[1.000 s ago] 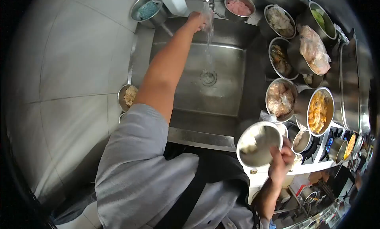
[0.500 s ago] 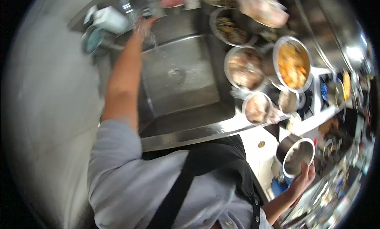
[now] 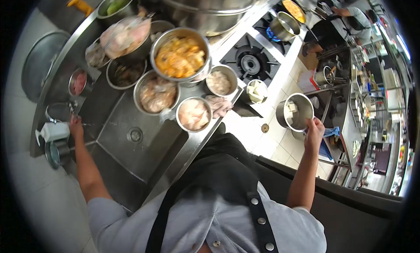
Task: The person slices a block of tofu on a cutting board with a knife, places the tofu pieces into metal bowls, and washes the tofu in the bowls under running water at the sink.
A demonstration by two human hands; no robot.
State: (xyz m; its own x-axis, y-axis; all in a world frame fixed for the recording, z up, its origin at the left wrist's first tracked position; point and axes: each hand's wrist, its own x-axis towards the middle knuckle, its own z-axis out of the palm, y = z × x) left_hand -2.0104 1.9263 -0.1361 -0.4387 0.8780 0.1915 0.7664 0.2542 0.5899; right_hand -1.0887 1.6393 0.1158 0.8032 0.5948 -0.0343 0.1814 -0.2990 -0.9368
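Observation:
My left hand (image 3: 76, 126) is at the tap (image 3: 72, 107) over the far left end of the metal sink (image 3: 127, 139); its fingers are closed at the tap, and what they hold is too small to make out. Only a thin trace of water shows near it. My right hand (image 3: 314, 131) grips the rim of a metal pot (image 3: 302, 112), out to the right over the tiled floor. White chunks (image 3: 290, 109) lie inside this tilted pot. A white soap bottle (image 3: 55, 131) stands close to my left hand.
Metal bowls of orange food (image 3: 180, 57), pale meat (image 3: 193, 114) and other food crowd the sink's far side. Beyond are a large steamer (image 3: 210, 10), a burner (image 3: 250, 64) and a pot (image 3: 284, 26) over a blue flame. A co-worker (image 3: 356, 21) is at the upper right.
The view has swung right toward the stove. My right hand has carried the pot away from the sink edge. The strong water stream has thinned to a trace; my left hand remains by the tap.

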